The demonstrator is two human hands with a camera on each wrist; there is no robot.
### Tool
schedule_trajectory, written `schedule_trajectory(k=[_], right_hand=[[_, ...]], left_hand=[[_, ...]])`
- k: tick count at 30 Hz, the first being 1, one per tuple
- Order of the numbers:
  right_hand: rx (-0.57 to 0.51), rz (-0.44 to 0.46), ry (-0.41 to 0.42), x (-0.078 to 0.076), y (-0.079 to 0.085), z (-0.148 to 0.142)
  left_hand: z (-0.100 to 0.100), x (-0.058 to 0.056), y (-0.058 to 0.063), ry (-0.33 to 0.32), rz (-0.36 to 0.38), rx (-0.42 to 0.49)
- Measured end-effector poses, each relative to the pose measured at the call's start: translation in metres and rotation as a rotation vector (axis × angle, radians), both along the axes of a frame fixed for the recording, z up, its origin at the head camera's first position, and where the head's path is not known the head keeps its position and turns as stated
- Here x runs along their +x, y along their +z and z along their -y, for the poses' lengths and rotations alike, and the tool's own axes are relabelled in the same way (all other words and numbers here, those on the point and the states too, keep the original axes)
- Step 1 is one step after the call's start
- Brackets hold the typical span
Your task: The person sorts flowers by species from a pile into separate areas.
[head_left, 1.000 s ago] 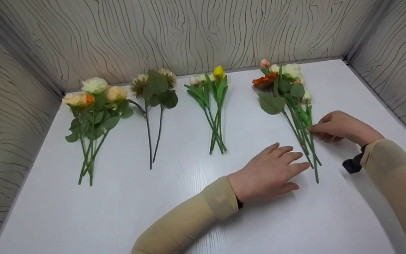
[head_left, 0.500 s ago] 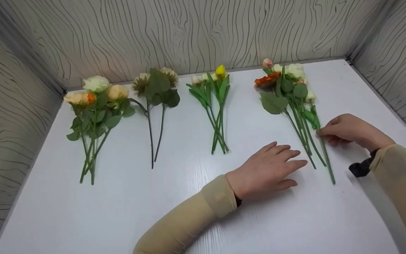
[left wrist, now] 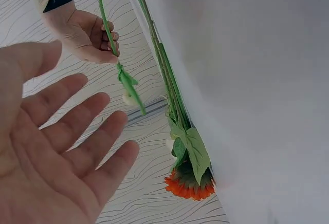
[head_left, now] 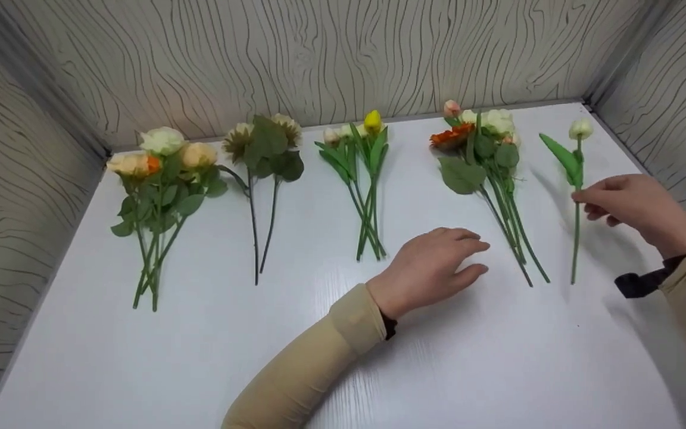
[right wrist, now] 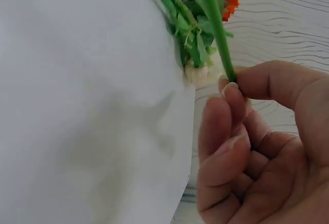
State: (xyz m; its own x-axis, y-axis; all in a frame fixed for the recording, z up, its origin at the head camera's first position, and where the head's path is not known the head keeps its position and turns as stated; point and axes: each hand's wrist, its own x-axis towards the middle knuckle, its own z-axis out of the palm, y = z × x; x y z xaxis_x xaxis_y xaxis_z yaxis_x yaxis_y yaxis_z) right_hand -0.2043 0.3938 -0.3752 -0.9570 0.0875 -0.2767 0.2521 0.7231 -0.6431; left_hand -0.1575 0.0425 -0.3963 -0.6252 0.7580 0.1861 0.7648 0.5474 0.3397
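My right hand [head_left: 632, 202] pinches the green stem of a white tulip [head_left: 580, 128] between thumb and fingertips, just under its leaf. In the right wrist view the stem [right wrist: 218, 34] rises from that pinch, and a blurred shadow falls on the tabletop. The tulip is held upright, apart from the mixed bunch [head_left: 501, 161] to its left, which has an orange flower [head_left: 453, 138], white blooms and a pink bud. My left hand [head_left: 429, 268] is held over the table left of the bunch's stems. Its palm and spread fingers [left wrist: 97, 126] hold nothing in the left wrist view.
On the white table [head_left: 200, 369] lie three other groups: cream and peach roses [head_left: 164, 179] at far left, two brown-stemmed flowers [head_left: 262, 155] beside them, and tulips with a yellow one [head_left: 373, 122] mid-back. Wood-patterned panels [head_left: 319, 53] enclose the back and sides.
My right hand has drawn the white tulip out of the mixed bunch, lifting it to the right. My left hand has pulled back slightly to the left, away from the stems.
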Motion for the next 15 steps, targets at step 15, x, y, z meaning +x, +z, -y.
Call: schedule_trajectory(k=[15], right_hand=[[-0.941, -0.312, 0.095, -0.023, 0.014, 0.173]], left_hand=[[0.036, -0.032, 0.016, 0.327, 0.577, 0.619]])
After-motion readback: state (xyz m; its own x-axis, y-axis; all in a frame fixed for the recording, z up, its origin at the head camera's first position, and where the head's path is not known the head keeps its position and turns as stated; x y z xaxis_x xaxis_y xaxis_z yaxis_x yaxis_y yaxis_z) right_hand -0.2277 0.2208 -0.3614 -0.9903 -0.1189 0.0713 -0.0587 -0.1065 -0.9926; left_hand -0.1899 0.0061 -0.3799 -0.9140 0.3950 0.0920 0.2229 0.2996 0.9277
